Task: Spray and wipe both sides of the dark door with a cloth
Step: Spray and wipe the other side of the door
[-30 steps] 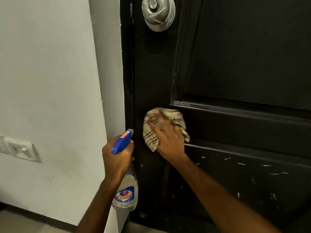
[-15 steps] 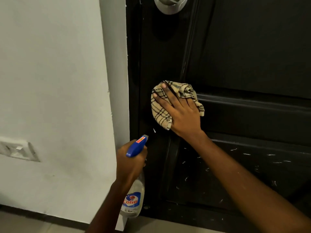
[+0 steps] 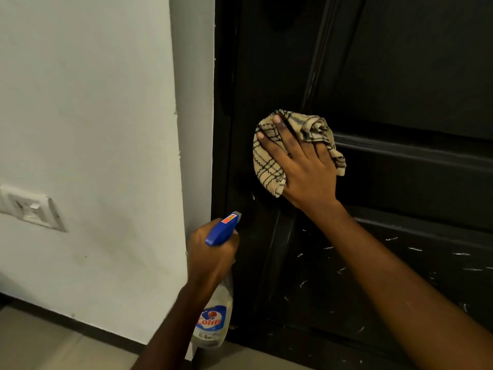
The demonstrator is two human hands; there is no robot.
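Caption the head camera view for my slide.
Right hand presses a beige checked cloth against the dark door while left hand grips a blue-topped spray bottle.

We see a white wall [image 3: 93, 102] with 1 switch plate [image 3: 32, 206] low on it. A dark skirting strip [image 3: 80, 323] runs along the wall's foot, meeting pale floor [image 3: 40, 348].

Soft, even indoor light falls brightly on the white wall [image 3: 93, 129], while the dark door [image 3: 400, 76] swallows most detail and shows only a faint sheen along its mouldings; focus is fairly sharp, with slight wide-angle bending towards the edges.
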